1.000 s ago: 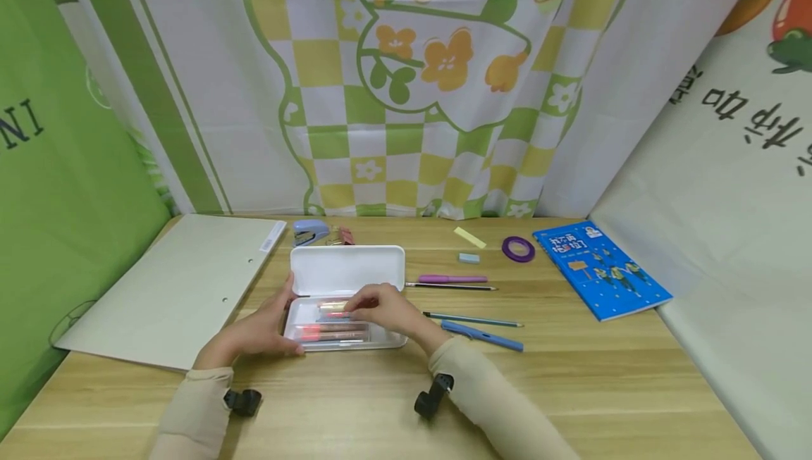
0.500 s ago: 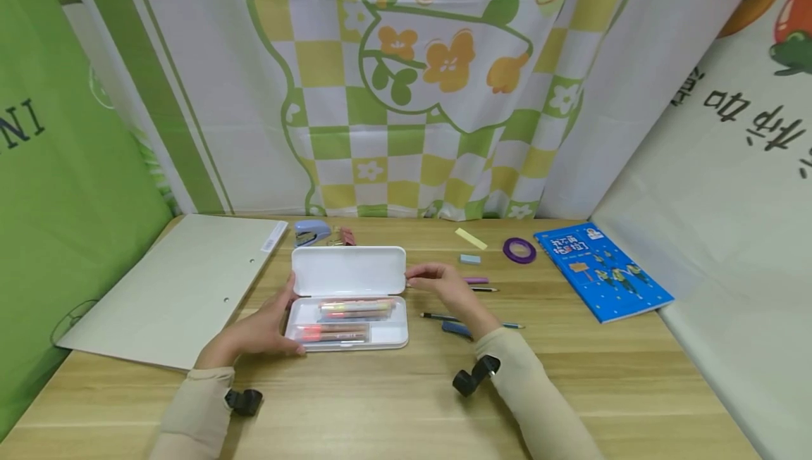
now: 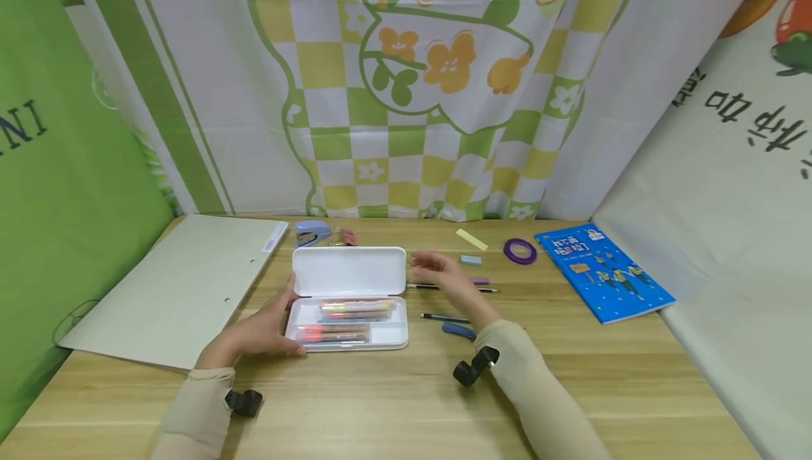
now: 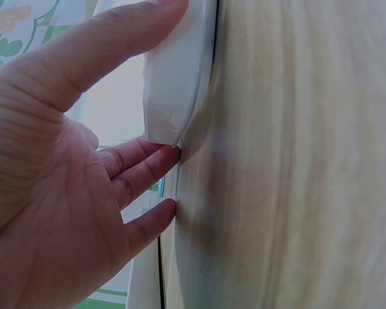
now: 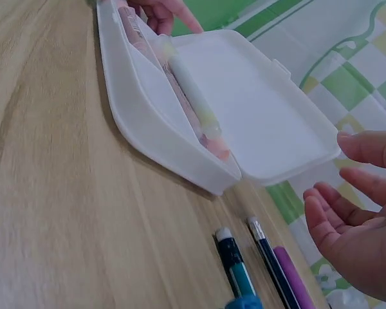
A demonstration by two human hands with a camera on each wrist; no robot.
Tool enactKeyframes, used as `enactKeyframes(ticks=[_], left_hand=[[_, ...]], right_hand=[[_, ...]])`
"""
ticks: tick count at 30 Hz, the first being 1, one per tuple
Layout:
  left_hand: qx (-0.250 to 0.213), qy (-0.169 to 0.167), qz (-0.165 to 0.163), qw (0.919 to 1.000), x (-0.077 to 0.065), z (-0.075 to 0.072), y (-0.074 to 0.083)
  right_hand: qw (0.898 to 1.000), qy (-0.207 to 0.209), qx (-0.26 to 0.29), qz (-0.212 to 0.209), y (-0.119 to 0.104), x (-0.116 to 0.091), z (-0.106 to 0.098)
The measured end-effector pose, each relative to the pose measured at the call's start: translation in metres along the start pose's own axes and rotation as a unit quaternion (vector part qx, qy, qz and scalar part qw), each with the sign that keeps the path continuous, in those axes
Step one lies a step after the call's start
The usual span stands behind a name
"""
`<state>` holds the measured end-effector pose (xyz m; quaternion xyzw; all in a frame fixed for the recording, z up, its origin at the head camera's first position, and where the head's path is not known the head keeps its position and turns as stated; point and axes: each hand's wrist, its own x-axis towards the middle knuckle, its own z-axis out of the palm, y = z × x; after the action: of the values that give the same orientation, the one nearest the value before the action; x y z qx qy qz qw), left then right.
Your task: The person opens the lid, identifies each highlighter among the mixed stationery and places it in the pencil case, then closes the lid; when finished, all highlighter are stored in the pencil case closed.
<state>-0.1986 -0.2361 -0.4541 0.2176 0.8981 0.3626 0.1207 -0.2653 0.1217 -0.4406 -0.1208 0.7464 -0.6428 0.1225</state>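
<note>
A white pencil case [image 3: 349, 271] lies with its lid raised, several pens and highlighters [image 3: 355, 308] inside its tray. My left hand [image 3: 263, 326] holds the case at its left end, thumb by the front corner and fingers along the side. In the left wrist view that hand [image 4: 71, 161] spans the case end [image 4: 177, 84]. My right hand [image 3: 447, 280] is beside the lid's right edge, fingers loosely bent with nothing between them. In the right wrist view its thumb tip [image 5: 347, 141] is right at the lid's corner. A black pencil [image 3: 419, 286] and purple pen [image 3: 480, 281] lie partly hidden under this hand.
Right of the case lie a blue pencil [image 3: 438, 317] and blue pen [image 3: 458, 330], partly covered by my arm. Farther back are an eraser [image 3: 471, 260], yellow strip [image 3: 472, 239], purple tape roll [image 3: 519, 251] and blue book [image 3: 603, 272]. A stapler [image 3: 312, 232] and large board [image 3: 177, 284] sit left.
My right hand has left the pens inside the case and moved right, to the lid's right edge, its fingers now looser. The left hand stays at the case's left end.
</note>
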Motion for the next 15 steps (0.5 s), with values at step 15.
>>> enactKeyframes(ticks=[15], left_hand=[[-0.025, 0.031, 0.025, 0.9989, 0.001, 0.004, -0.004]], right_hand=[[0.999, -0.01, 0.035, -0.017, -0.004, -0.003, 0.021]])
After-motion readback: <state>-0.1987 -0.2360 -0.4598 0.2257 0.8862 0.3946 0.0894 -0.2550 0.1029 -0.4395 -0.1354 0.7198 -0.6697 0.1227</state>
